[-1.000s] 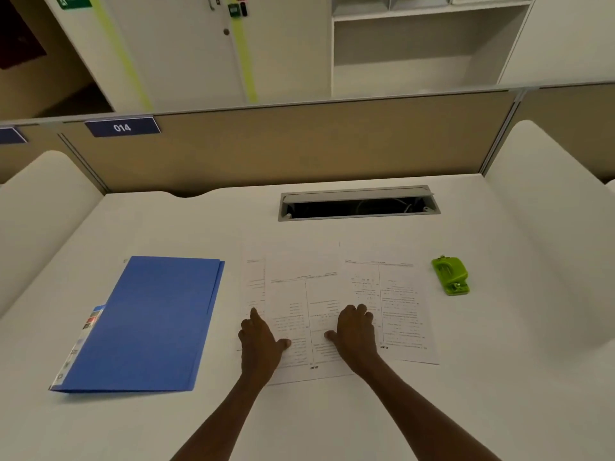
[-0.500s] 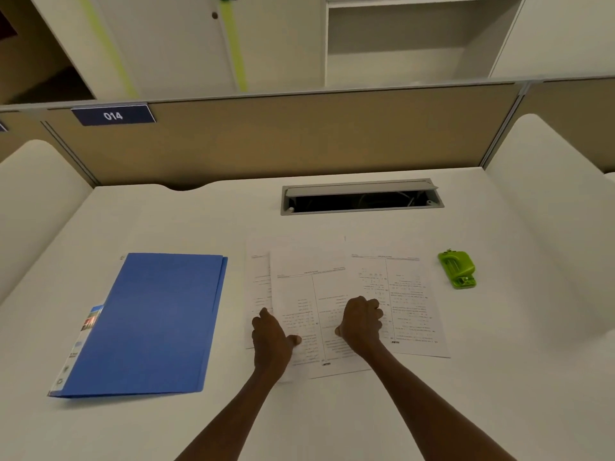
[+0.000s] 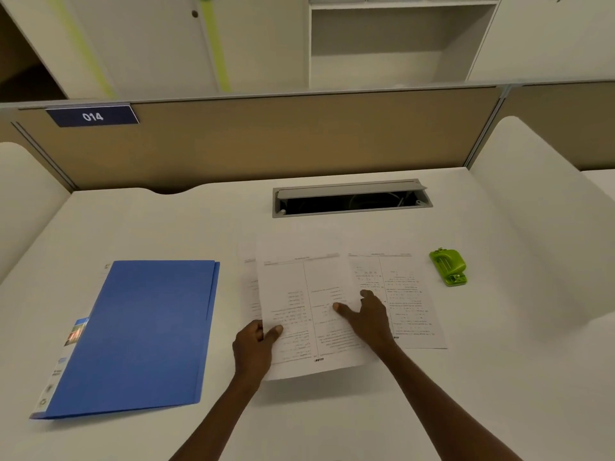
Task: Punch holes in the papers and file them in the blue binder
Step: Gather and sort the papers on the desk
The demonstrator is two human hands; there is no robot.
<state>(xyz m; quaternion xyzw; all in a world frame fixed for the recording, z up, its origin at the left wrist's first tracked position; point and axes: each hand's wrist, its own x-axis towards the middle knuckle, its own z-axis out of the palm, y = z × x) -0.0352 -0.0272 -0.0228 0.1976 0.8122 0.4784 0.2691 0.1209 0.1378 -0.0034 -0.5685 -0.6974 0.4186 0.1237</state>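
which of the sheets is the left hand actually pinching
The middle sheet, lying on top of the other two. The left hand pinches its left edge; the right sheet and the mostly covered left sheet lie flat, unpinched.

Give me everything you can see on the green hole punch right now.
The green hole punch is a small, lime-green device that looks like plastic, with a rounded top lever and a paler detail at its near end. It lies flat on the white desk, lengthwise away from the camera and slightly angled, to the right of the papers and clear of them. Neither hand touches it. No paper is in it.
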